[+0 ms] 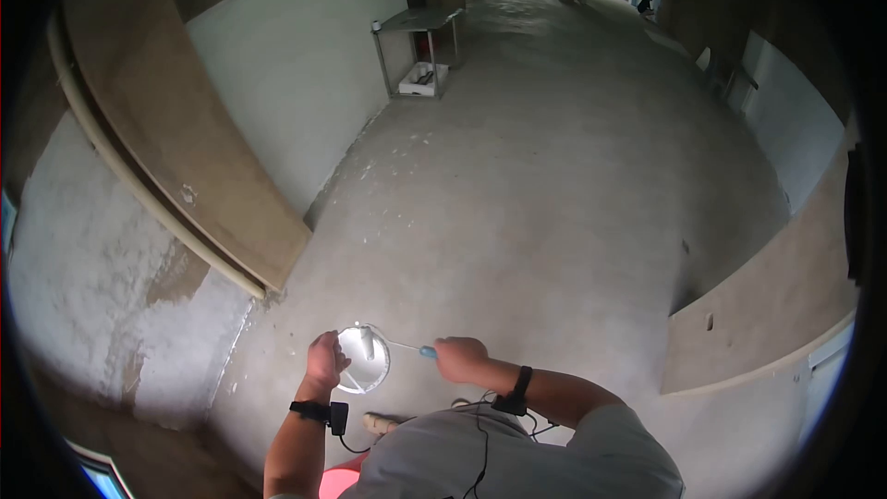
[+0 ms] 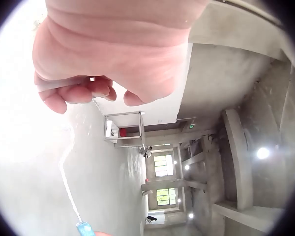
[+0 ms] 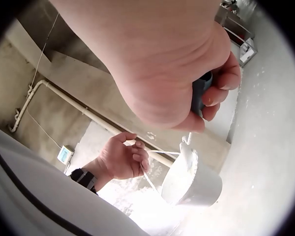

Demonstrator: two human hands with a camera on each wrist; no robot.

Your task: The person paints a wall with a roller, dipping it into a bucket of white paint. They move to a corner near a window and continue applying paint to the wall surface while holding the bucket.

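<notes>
- Bucket (image 1: pixel 363 362) first: small, round, white, smooth plastic-looking walls with a thin wire bail; it sits low in the head view, right in front of the person's chest, held up over the grey concrete floor (image 1: pixel 554 203). Inside it looks coated in white stuff.
- Roller tool (image 1: pixel 374 342): a pale fuzzy-looking head tipped into the bucket's mouth, then a skinny metal shaft running rightwards to a blue handle (image 1: pixel 428 352). From the right wrist cam the head leans against the bucket's rim.
- Left hand (image 1: pixel 325 360) is on the bucket's left edge, fingers curled in around the thin wire handle, palm turned toward the bucket. So clamped on the bucket by its bail. Forearm comes up from below with a black strap at the wrist.
- Right hand (image 1: pixel 460 359) sits just right of the bucket, fist wrapped round the blue handle, knuckles up, thumb side pointing at the bucket. Black wrist strap here too.
- Hands are apart, bucket between them, roughly level with each other.
- Further out: rough, patchy plastered wall (image 1: pixel 92 268) on the left with a pale pipe (image 1: pixel 139 189) running along it, and a smooth tan board (image 1: pixel 194 129) leaning above.
- Metal-framed stand (image 1: pixel 420 46) way back by the white wall (image 1: pixel 305 65), well apart from everything in hand.
</notes>
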